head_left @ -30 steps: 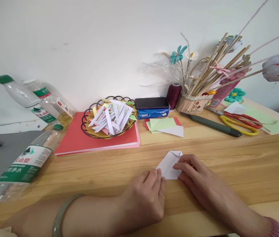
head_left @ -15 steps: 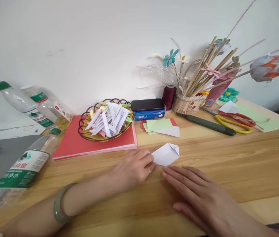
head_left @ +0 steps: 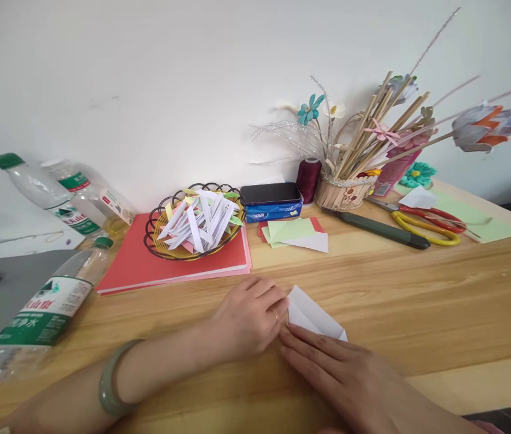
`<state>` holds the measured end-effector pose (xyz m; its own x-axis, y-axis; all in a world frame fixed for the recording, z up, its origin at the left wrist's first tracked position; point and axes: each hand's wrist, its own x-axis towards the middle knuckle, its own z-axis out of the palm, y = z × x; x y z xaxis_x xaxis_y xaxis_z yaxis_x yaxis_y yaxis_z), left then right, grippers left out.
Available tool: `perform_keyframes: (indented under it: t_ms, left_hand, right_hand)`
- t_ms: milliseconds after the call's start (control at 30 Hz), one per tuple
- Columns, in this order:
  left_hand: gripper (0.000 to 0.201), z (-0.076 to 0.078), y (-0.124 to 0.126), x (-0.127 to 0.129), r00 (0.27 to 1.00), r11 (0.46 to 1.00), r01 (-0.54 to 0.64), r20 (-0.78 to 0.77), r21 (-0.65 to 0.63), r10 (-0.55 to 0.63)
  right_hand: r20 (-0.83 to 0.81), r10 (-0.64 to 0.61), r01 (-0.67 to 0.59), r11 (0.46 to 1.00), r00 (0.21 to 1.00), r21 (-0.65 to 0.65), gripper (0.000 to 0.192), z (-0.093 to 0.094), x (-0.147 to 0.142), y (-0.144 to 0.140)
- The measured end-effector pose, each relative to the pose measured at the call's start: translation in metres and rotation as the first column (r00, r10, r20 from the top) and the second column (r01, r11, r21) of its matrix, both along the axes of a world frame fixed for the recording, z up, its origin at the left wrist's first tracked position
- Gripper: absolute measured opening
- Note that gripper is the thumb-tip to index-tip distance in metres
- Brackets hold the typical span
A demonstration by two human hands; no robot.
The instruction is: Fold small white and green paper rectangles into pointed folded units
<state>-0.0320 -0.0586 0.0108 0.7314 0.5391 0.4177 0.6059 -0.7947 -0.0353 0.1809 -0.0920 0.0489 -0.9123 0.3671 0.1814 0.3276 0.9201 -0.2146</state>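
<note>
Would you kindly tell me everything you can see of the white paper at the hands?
The white paper is plain and looks thin, with a small folded flap at its right corner. It lies on the wood-grained table. The right hand lies across its lower part, hiding it; the left hand is at its left edge.

I can make out a smooth grey-green bangle [head_left: 109,386] round the left forearm, a slim gold-coloured ring [head_left: 275,316] on the left hand [head_left: 252,312], and a pinkish sleeve edge [head_left: 489,427] at right.
</note>
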Motion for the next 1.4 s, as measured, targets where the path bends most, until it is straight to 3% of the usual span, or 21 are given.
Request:
perform_keyframes:
  t_ms: [67, 133, 233, 300, 467, 633, 933, 1033, 1133, 1300, 1400]
  left_hand:
    - [0.021, -0.001, 0.001, 0.002, 0.999, 1.000, -0.019, 0.034, 0.019, 0.018]
    - [0.020, -0.003, 0.002, 0.004, 0.997, 0.998, -0.037, 0.070, 0.058, 0.033]
    - [0.021, -0.006, 0.005, 0.007, 0.996, 0.993, -0.033, 0.085, 0.112, 0.024]
    - [0.022, -0.007, 0.005, 0.007, 0.997, 0.992, -0.021, 0.080, 0.128, 0.011]
    - [0.023, -0.006, -0.001, 0.008, 0.998, 0.982, 0.059, 0.025, 0.178, -0.065]
    - [0.021, -0.003, -0.005, 0.004, 0.991, 0.962, 0.137, -0.023, 0.237, -0.135]
    - [0.022, -0.003, 0.000, -0.005, 0.983, 0.961, 0.177, -0.085, 0.213, -0.163]
    - [0.022, -0.003, -0.004, -0.003, 0.980, 0.952, 0.177, -0.134, 0.250, -0.147]
    - [0.025, 0.000, -0.010, 0.001, 0.974, 0.942, 0.183, -0.182, 0.282, -0.135]
    - [0.026, 0.004, -0.015, 0.001, 0.961, 0.948, 0.179, -0.255, 0.263, -0.110]
    - [0.028, 0.002, -0.012, -0.004, 0.959, 0.966, 0.164, -0.263, 0.199, -0.108]
  right_hand:
    - [-0.091, -0.088, 0.080, 0.993, 0.992, -0.091, 0.039, -0.002, 0.001, 0.003]
    - [-0.180, -0.257, 0.230, 0.960, 0.949, -0.157, 0.027, -0.006, 0.005, 0.012]
    - [-0.180, -0.478, 0.460, 0.878, 0.860, -0.133, 0.023, -0.013, 0.008, 0.033]
    - [-0.142, -0.537, 0.526, 0.843, 0.831, -0.110, 0.018, -0.017, 0.006, 0.045]
    - [0.003, -0.584, 0.573, 0.796, 0.812, -0.195, 0.011, -0.025, -0.005, 0.047]
    - [-0.039, -0.601, 0.571, 0.775, 0.798, -0.271, 0.013, -0.028, -0.006, 0.039]
    - [-0.136, -0.619, 0.559, 0.767, 0.773, -0.315, 0.013, -0.025, -0.005, 0.038]
    - [-0.162, -0.662, 0.575, 0.728, 0.732, -0.373, 0.011, -0.030, -0.004, 0.036]
    - [-0.175, -0.688, 0.569, 0.695, 0.705, -0.440, 0.022, -0.034, -0.003, 0.035]
    - [-0.149, -0.669, 0.568, 0.710, 0.728, -0.416, 0.019, -0.030, -0.007, 0.035]
    - [-0.166, -0.612, 0.549, 0.777, 0.773, -0.306, 0.013, -0.028, -0.007, 0.032]
